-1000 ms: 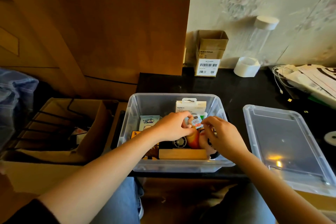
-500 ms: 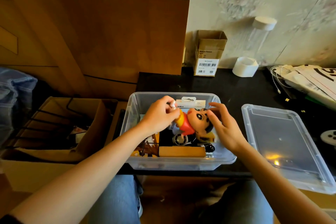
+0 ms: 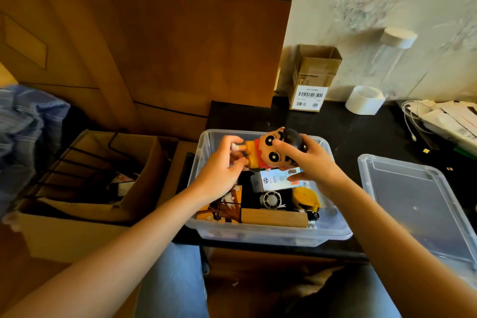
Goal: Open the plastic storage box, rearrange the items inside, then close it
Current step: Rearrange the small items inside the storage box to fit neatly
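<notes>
Open clear plastic storage box point(image 3: 333, 233) on the dark bench point(image 3: 343, 134), its lid point(image 3: 423, 204) lying flat just to the right. Both hands hold a cartoon figurine point(image 3: 268, 153) tilted above the box's far half: the left hand point(image 3: 222, 175) has its grip closed on the legs, the right hand point(image 3: 312, 162) has its grip curled round the black-haired head. Beneath lie a small white carton point(image 3: 277, 181) printed with icons too small to read, a round fan-like part point(image 3: 269, 200), a yellow object point(image 3: 307, 197), a wooden block point(image 3: 273, 218) and a blossom-patterned box point(image 3: 228, 208). Against the wall stands an open cardboard carton point(image 3: 313, 77) bearing a barcode label whose text is illegible, beside a white tape roll point(image 3: 364, 99).
</notes>
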Demonstrator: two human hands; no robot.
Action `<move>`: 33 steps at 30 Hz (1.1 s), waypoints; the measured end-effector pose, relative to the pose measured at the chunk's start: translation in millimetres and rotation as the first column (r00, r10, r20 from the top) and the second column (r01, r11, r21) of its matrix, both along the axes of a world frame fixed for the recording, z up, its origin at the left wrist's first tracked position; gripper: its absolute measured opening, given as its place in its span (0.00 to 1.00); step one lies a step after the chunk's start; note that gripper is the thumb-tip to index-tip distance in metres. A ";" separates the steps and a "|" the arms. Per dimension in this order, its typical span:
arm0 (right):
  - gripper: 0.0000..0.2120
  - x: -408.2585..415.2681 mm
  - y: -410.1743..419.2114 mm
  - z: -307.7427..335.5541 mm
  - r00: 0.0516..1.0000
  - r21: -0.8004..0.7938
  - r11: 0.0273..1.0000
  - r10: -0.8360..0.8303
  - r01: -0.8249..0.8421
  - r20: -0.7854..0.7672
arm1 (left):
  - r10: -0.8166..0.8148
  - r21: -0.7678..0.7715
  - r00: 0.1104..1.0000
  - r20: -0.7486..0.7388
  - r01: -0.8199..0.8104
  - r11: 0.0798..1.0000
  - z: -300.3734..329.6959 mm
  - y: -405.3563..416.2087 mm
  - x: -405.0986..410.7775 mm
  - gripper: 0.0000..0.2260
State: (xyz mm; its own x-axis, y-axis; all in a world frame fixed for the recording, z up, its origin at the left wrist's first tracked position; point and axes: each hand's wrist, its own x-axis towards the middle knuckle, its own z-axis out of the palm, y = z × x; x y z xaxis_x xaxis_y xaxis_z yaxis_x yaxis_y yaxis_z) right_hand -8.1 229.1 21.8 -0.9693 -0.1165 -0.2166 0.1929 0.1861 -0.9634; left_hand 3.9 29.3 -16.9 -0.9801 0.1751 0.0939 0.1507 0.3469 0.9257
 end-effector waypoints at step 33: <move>0.15 -60.7 -98.3 -47.9 0.858 0.586 0.657 0.494 -0.475 0.142 | -0.074 -0.727 0.970 -0.231 -0.121 0.676 -19.1 -46.9 -13.0 0.29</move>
State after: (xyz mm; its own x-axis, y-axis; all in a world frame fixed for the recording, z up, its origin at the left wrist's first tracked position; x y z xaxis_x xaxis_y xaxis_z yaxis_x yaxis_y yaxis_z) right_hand -68.8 130.9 -26.1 -0.8188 -0.4317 -0.3784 -0.1117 0.7663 -0.6327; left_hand -9.1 -17.6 -36.0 -0.9523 0.2601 0.1594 0.2985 0.9021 0.3116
